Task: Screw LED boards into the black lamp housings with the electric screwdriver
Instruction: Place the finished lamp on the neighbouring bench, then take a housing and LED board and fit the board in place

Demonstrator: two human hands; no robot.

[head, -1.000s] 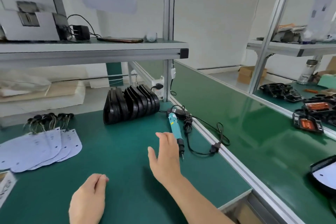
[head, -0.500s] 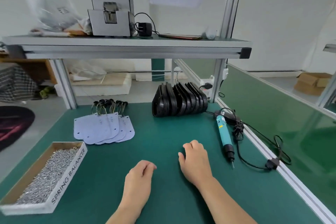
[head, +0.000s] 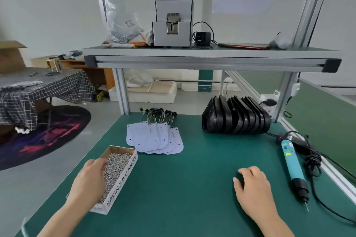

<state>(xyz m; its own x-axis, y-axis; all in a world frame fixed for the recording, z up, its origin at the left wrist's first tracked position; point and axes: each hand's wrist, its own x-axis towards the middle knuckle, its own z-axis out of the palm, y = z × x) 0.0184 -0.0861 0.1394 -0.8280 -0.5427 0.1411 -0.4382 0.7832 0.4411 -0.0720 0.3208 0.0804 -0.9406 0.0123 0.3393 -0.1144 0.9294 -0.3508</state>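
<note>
Several white LED boards with wired connectors lie fanned at the back middle of the green mat. To their right, several black lamp housings stand on edge in a row. The teal electric screwdriver lies near the right edge, tip toward me, untouched. My left hand reaches into the cardboard box of screws at the left, fingers loosely bent and touching the screws. My right hand rests palm down on the mat, left of the screwdriver, holding nothing.
The screwdriver's black cable coils along the right rail. An overhead shelf carries a grey screw feeder and a bag. Aluminium posts stand at the back corners. A second green bench lies to the right.
My view has swung left. My left hand moved from the mat into the screw box. My right hand drew back from the screwdriver and stays on the mat.
</note>
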